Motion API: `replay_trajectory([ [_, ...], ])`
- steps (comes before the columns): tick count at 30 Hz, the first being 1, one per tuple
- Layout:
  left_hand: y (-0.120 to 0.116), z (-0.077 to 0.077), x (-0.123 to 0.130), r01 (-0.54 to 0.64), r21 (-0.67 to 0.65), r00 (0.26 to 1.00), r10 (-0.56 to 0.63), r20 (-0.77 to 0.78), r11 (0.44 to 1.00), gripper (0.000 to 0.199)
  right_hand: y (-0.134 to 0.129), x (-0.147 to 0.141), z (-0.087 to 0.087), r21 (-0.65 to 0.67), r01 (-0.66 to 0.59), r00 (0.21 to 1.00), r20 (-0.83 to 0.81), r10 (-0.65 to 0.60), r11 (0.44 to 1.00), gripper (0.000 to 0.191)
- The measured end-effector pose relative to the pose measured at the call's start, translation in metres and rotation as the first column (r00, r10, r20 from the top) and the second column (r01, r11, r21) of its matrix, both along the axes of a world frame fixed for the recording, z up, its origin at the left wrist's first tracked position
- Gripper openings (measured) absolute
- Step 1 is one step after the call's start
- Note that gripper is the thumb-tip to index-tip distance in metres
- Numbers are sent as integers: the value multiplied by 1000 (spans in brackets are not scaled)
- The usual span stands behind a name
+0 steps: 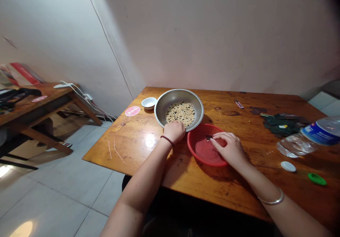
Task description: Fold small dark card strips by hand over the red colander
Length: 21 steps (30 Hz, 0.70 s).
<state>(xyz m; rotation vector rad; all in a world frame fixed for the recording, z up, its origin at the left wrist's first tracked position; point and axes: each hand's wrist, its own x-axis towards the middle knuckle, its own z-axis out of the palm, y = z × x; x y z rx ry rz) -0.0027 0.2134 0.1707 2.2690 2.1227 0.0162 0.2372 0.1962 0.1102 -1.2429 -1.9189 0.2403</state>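
A steel bowl (162,104) of pale beans mixed with some dark ones stands on the wooden table (143,152). My left hand (174,130), with a beaded bracelet at the wrist, rests on the bowl's near rim, fingers curled into the beans. Right of it a red plastic bowl (193,152) holds a few small dark bits. My right hand (230,146), a bangle on that forearm, lies over the red bowl with its fingertips pinching near those dark bits; whether anything is held I cannot tell.
A small white dish (149,102) and a pink round sticker (132,111) sit left of the steel bowl. Dark card pieces (284,124), a lying water bottle (308,137), a white cap (288,166) and a green cap (317,179) lie at right. Another table (39,104) stands far left.
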Motion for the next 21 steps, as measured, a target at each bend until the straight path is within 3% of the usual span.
replay_trajectory([
  [21, 2, -1, 5, -22, 82, 999, 19, 33, 996, 35, 0, -1, 1, -12, -7, 1000, 8, 7, 1000, 16],
])
